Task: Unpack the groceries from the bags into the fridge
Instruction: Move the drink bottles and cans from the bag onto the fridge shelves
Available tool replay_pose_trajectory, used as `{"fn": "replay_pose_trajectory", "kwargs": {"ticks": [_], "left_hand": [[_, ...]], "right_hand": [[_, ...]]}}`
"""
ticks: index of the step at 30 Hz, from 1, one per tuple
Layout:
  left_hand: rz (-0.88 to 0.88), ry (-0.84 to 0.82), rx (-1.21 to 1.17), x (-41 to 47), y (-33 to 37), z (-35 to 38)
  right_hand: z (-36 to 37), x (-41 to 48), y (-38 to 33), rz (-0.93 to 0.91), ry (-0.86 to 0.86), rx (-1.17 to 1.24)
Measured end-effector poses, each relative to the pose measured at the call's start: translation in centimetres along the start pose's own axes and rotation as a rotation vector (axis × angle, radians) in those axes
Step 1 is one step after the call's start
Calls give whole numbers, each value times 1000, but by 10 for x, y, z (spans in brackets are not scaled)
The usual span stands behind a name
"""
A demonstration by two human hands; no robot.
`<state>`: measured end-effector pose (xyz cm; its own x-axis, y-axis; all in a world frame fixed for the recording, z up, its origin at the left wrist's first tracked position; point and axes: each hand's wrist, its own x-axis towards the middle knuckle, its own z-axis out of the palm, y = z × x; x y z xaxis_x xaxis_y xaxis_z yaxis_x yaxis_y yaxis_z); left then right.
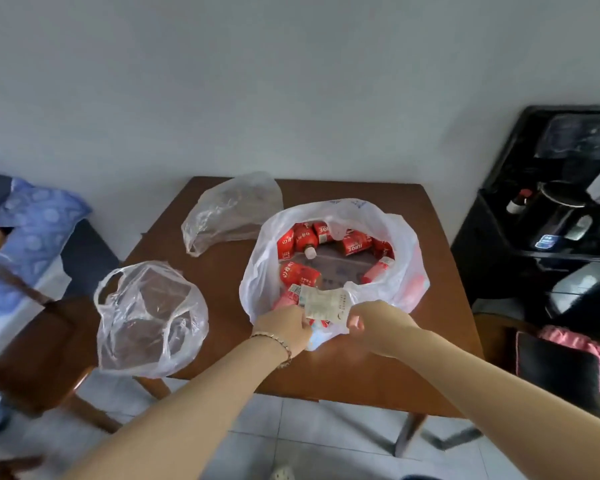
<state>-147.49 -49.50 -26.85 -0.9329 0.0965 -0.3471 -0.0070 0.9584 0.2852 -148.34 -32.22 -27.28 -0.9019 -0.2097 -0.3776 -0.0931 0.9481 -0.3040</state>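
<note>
White bag (406,237) of red juice bottles (305,239): table (361,375), near-right part. Left hand (284,327), right hand (373,323): at its near rim, each pinching one end of a crosswise pale slip (326,304); bottles just beyond, equidistant.

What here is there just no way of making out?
Head view:
- Number of bottles: the near wall of the white bag, the left hand and the right hand cover some.
- Print on the slip that both hands pinch: blurred and too small.
- Fridge: nowhere in frame.
- Black stand: cut off by the right edge.
</note>
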Motion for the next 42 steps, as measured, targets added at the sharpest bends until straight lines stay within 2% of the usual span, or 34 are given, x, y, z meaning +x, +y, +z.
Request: {"fn": "replay_pose_trajectory", "kwargs": {"ticks": [6, 11, 14, 18, 22, 24, 27, 31, 35, 37, 39, 40, 42], "left_hand": [[71, -93, 55, 104, -43, -8], [269, -114, 242, 167, -66, -22], [349, -103, 272, 200, -82, -30], [332, -175, 121, 224, -102, -21], [241, -146, -110, 239, -108, -6], [214, -100, -174, 247, -107, -4], [239, 23, -268, 256, -98, -10], [309, 45, -364, 257, -75, -19], [333, 157, -221, 261, -62, -23], [329, 183, -89, 265, -63, -23], [315, 191, -22, 268, -67, -20], [296, 184, 7, 270, -70, -18], [253, 172, 52, 273, -76, -15]], "right_hand": [[10, 103, -22, 56, -39, 70], [21, 185, -44, 146, -96, 157], [31, 233, -56, 200, -95, 134], [52, 277, -68, 208, -149, 9], [65, 303, -63, 295, -194, 24], [63, 307, -54, 361, -152, 117], [49, 296, -33, 398, -67, 381], [24, 265, -15, 159, 38, 635], [21, 254, -20, 3, 78, 623], [25, 261, -22, -39, -4, 636], [33, 276, -20, -57, -82, 527], [37, 285, -19, -4, -81, 441], [43, 303, -17, 212, 0, 374]]}}
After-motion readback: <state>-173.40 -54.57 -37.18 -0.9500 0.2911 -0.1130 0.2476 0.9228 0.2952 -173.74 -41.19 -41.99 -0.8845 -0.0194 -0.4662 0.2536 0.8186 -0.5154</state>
